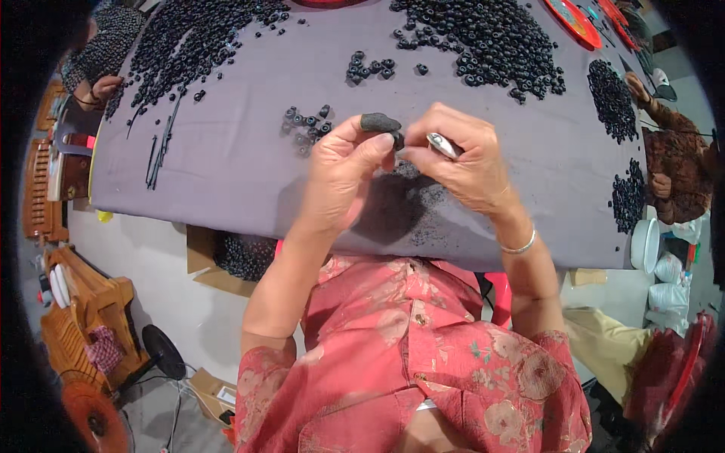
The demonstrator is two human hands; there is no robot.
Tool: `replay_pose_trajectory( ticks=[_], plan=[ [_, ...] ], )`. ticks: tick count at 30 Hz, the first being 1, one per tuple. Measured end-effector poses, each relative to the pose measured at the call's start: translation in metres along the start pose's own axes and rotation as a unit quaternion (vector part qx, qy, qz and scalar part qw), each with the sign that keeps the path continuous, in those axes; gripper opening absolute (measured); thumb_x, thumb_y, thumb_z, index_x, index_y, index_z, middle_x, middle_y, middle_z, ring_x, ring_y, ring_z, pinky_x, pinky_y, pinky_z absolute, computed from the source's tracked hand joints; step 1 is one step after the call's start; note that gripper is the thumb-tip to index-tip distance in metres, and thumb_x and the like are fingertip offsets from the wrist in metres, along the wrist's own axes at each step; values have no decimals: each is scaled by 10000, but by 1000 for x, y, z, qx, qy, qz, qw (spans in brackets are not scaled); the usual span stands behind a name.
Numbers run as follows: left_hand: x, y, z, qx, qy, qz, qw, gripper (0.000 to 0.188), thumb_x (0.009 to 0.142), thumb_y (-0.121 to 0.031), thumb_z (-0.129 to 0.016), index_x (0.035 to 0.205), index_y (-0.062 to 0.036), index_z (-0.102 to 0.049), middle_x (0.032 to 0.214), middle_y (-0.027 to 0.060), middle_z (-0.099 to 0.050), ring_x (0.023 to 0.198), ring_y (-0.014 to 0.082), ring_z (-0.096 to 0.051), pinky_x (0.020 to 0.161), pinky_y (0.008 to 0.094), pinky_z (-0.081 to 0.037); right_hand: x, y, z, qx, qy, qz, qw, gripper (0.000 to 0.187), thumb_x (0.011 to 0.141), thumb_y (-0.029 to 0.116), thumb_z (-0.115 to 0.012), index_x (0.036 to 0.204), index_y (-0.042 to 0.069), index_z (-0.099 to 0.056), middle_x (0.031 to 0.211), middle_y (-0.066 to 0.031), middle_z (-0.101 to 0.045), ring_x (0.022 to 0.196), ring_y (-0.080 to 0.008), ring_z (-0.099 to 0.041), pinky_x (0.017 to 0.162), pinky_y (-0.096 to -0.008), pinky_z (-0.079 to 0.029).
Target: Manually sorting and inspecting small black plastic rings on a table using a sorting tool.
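My left hand is closed, pinching a small black round part between thumb and index finger. A dark finger cover sits on that index finger. Close beside it, my right hand is curled around a slim tool with a silvery metal end; its working tip is hidden by the fingers. Both hands meet above the grey-covered table. Fine black shavings lie scattered on the cloth beneath them. A few black parts rest just left of my left hand.
Large heaps of black parts spread at the far right and far left. Thin dark rods lie at left. Two people's hands work at the table's sides. A carton of black parts stands below the near edge.
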State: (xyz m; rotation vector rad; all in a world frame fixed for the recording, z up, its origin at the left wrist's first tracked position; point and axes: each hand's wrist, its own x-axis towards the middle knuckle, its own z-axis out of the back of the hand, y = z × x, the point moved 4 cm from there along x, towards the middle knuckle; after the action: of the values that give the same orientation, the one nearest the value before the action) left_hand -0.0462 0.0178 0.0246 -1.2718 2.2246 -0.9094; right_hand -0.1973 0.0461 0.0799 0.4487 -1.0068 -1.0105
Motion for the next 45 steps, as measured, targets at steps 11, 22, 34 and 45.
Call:
replay_pose_trajectory(
  ticks=[11,22,34,45],
  plan=[
    [0,3,5,20,35,72,997,321,885,-55,-629,1170,-45,-482,865,10,-601,759,79,-580,674,224,-483,0,-5,-6,123,80,-16,989,217,725,11,-714,937,41,-684,734,-50,-578,675,-149,-563,607,-285,-442],
    [-1,17,17,-26,29,111,993,168,901,-108,-619,1048,-80,-542,925,8,-617,805,92,-606,701,250,-511,-4,-10,-14,24,-2,13,1000,174,710,32,-724,872,33,-660,733,-60,-574,631,-175,-556,559,-284,-433],
    [5,22,21,-40,43,145,988,280,859,-140,-678,1061,-104,-487,990,-5,-578,858,92,-573,698,269,-470,-3,-25,-18,79,103,-103,986,128,749,39,-718,871,12,-687,727,-26,-569,640,-99,-509,568,-258,-406],
    [3,21,19,-79,119,153,978,352,852,-171,-691,1131,-104,-486,1016,-1,-564,891,104,-541,697,274,-434,11,-21,-21,338,218,-238,884,96,844,68,-655,806,-19,-673,715,-49,-657,671,-114,-642,638,-247,-490]
  ],
)
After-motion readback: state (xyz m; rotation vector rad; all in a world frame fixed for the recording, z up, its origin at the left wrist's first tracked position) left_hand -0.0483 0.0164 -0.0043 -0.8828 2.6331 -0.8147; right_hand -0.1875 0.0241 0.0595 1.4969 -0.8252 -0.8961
